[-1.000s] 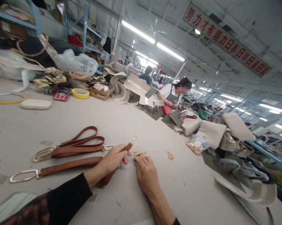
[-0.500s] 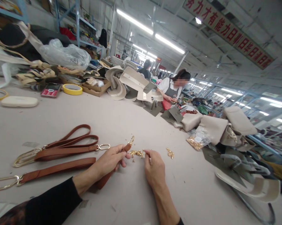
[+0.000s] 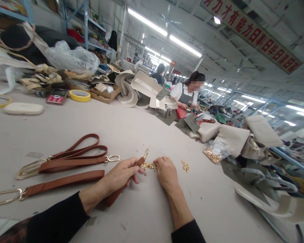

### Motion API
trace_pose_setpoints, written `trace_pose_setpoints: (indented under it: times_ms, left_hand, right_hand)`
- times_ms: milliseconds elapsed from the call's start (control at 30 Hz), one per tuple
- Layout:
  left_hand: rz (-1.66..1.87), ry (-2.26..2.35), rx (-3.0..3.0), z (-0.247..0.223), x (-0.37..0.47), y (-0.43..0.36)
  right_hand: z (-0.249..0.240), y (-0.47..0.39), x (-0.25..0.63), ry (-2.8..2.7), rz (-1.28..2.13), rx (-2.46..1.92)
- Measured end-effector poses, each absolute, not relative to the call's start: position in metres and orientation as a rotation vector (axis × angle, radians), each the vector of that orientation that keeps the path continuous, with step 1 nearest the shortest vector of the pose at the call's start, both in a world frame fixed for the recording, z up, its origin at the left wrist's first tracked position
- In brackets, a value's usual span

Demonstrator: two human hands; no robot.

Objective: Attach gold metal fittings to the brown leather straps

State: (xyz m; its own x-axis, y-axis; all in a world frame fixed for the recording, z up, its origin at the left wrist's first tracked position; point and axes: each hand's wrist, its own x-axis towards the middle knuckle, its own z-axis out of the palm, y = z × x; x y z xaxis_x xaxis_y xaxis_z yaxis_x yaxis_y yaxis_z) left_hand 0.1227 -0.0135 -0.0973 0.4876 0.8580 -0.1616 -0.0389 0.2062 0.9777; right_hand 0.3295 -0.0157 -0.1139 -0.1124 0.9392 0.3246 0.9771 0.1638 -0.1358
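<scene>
My left hand (image 3: 123,175) is closed round a brown leather strap (image 3: 116,195), whose end with a gold ring (image 3: 146,153) sticks out past the fingers. Right beside it lies a small pile of gold metal fittings (image 3: 150,165). My right hand (image 3: 166,171) rests at the pile's right edge, fingers curled down and together; whatever they pinch is hidden. Farther right is a smaller heap of gold fittings (image 3: 185,166). More brown straps (image 3: 72,165) with gold oval rings lie to the left, and another strap (image 3: 66,183) runs partly behind my left forearm.
Along the table's back are a yellow tape roll (image 3: 79,95), a white case (image 3: 23,108), a cardboard box (image 3: 105,93) and beige bag pieces (image 3: 145,84). At right sit a clear bag of gold fittings (image 3: 214,153) and beige bags (image 3: 234,136). A co-worker (image 3: 188,92) stands beyond.
My right hand has moved slightly up and in over the pile's edge, its fingers now pointing down at the fittings. My left hand still holds the strap. The view has shifted slightly.
</scene>
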Motion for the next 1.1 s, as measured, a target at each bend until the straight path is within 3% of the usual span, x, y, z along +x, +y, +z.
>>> trace_pose_setpoints:
  times_ms: [500,767,1100]
  left_hand:
    - [0.729,0.832,1.200,-0.098,0.122,-0.014]
    - [0.761,0.759,1.234,-0.102,0.122,-0.016]
    - [0.733,0.713,1.350,-0.099,0.121,-0.020]
  right_hand:
    - [-0.110,-0.026,0.338,-1.951,0.001,-1.843]
    - [-0.091,-0.048,0.297,-1.560,0.901,-1.293]
    - [-0.097,-0.048,0.286,-1.451,0.992,-1.277]
